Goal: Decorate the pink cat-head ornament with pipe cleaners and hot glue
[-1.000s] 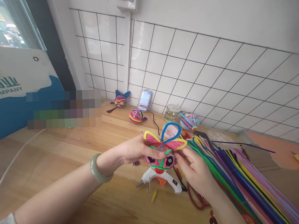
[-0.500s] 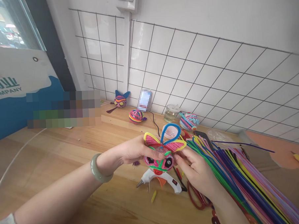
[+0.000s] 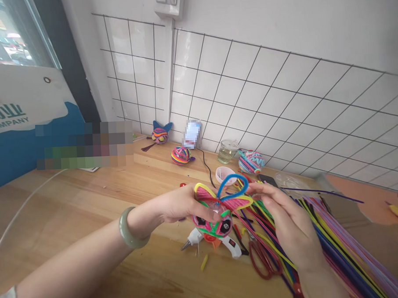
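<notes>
My left hand (image 3: 184,204) is closed around a small craft animal head (image 3: 214,227) covered in pink and green pipe cleaners, with black eyes. Its thumb lies across the top. Two pink ears edged in yellow (image 3: 236,203) stick out from the head. A blue pipe-cleaner loop (image 3: 233,187) rises between them and leans right. Beside the loop's right end, my right hand (image 3: 286,217) has its fingers stretched out; whether the fingertips touch the loop I cannot tell. Under the head a white glue gun (image 3: 231,246) lies on the table, partly hidden.
Red-handled scissors (image 3: 265,260) lie near my right wrist. A bundle of coloured pipe cleaners (image 3: 348,248) spreads along the right. Behind stand a pink bowl (image 3: 222,175), a lidded glass jar (image 3: 227,153), a phone (image 3: 191,134) and finished craft balls (image 3: 181,155) by the grid wall.
My right hand has left the head's side and moved up and right to the blue loop. The loop, upright before, now tilts right. My left hand keeps its hold.
</notes>
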Available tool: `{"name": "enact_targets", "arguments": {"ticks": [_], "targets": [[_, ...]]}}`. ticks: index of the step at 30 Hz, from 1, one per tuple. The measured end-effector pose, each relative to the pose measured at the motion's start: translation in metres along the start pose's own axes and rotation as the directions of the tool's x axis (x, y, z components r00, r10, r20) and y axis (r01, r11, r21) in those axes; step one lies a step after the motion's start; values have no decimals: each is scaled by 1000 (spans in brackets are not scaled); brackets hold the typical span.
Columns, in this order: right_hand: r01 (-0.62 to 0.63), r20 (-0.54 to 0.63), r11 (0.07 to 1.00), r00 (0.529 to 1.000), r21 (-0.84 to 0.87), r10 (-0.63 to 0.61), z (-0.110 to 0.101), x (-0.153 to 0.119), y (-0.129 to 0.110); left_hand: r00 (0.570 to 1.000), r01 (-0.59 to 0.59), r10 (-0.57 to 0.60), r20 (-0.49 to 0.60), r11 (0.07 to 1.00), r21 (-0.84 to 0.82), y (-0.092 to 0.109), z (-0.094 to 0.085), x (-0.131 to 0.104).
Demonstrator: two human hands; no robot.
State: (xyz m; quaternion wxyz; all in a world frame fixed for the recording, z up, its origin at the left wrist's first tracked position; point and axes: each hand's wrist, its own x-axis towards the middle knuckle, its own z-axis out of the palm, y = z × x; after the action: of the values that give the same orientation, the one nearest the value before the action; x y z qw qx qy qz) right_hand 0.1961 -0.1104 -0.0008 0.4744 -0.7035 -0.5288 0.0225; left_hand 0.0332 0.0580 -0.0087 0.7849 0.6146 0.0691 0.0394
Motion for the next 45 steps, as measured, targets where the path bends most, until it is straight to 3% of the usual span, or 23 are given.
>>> {"name": "enact_targets", "arguments": {"ticks": [5, 10, 14, 21, 24, 28, 31, 35, 40, 45], "targets": [[123, -73, 989, 989, -80, -129, -1, -12, -21, 994, 85, -92, 58, 989, 119, 0, 8, -3], [270, 14, 957, 963, -102, -270, -6, -17, -41, 984, 44, -80, 160, 974, 221, 7, 23, -12], [307, 104, 952, 947, -8, -304, -10, -17, -52, 974, 106, -150, 167, 964, 243, 11, 34, -18], [229, 130, 969, 962, 90, -239, -11, -13, -51, 956, 76, -133, 261, 972, 220, 8, 40, -16], [125, 114, 986, 984, 108, -137, -11, -13, -49, 951, 69, -123, 285, 979, 192, 7, 37, -14], [-116, 105, 956, 990, 269, 90, -10, -13, -41, 966, 85, -116, 233, 987, 137, 6, 30, -12], [-219, 95, 891, 976, 399, 198, -8, -10, -30, 984, 108, -113, 140, 993, 44, 6, 23, -10], [-196, 101, 874, 980, 445, 169, -7, -4, -15, 992, 103, -96, 78, 990, -96, 6, 15, -7], [-261, 241, 894, 954, 364, 180, -1, -1, -13, 997, 65, -57, 60, 987, -148, 7, 4, -7], [-179, 168, 964, 975, 195, 147, 8, -2, -15, 996, 74, -65, 66, 987, -139, 7, -1, -7]]}}
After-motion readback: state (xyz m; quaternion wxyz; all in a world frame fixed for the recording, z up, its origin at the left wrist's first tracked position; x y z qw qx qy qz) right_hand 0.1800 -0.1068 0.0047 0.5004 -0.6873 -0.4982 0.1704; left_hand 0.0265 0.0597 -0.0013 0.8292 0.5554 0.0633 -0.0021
